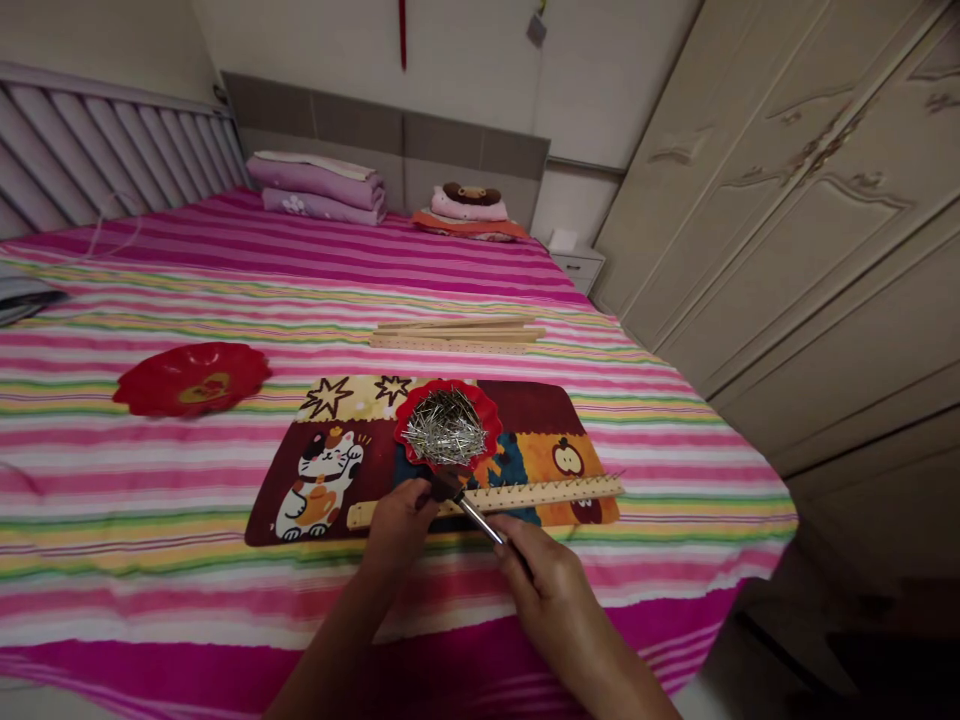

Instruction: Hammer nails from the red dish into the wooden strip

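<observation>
Work on a striped bed (187, 480), seen from the worker's head and read from left to right. At far left, a grey item (26, 295) lies below a lilac slatted rail (112, 140). Next, a red scalloped tray (146, 390) bears a gold emblem; any lettering in it is too blurred to read. Folded lilac bedding (322, 190) lies behind. The patchwork mat (529, 405) carries printed pictures: a beckoning cat at left, starbursts above it, a halved apple at right. Over the mat's near part, the left hand (401, 525) has its fingers drawn together at the wooden strip (555, 492); whether they grip anything cannot be told. The strip lies across the mat, a row of upright nails along it. Just behind, a red bowl (492, 418) holds loose metal nails (446, 428). Beyond the mat lies a bundle of wooden strips (457, 335). The hammer (480, 520) slants with its dark head beside the left fingertips; the right hand (547, 570) has its fingers wrapped around the handle. Far right stands a carved pale wardrobe (750, 240).
</observation>
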The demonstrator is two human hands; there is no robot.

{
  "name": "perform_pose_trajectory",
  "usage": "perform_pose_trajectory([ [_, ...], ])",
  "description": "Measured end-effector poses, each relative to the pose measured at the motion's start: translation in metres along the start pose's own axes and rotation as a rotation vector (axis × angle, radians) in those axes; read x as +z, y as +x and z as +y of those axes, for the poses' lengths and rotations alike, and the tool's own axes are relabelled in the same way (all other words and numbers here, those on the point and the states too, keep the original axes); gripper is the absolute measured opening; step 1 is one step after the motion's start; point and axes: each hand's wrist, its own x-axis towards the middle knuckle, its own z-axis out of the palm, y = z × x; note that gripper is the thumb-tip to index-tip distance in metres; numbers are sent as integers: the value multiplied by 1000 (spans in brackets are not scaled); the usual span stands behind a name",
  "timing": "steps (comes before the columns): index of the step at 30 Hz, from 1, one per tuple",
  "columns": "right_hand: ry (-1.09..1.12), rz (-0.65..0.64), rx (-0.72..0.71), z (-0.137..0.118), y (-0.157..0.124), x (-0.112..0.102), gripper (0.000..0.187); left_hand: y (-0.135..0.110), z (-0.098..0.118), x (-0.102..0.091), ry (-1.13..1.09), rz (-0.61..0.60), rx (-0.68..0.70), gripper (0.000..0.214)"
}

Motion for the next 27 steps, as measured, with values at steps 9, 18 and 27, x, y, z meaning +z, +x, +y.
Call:
perform_pose_trajectory([
  [9,4,177,150,14,-42,-20,26,4,3,-12,-112,-38,-25,22],
  [18,35,210,239,33,-63,-28,29,60,27,-20,705,102,163,24],
  [27,113,241,259,32,-65,-25,29,73,36,-35,528,76,-7,15],
])
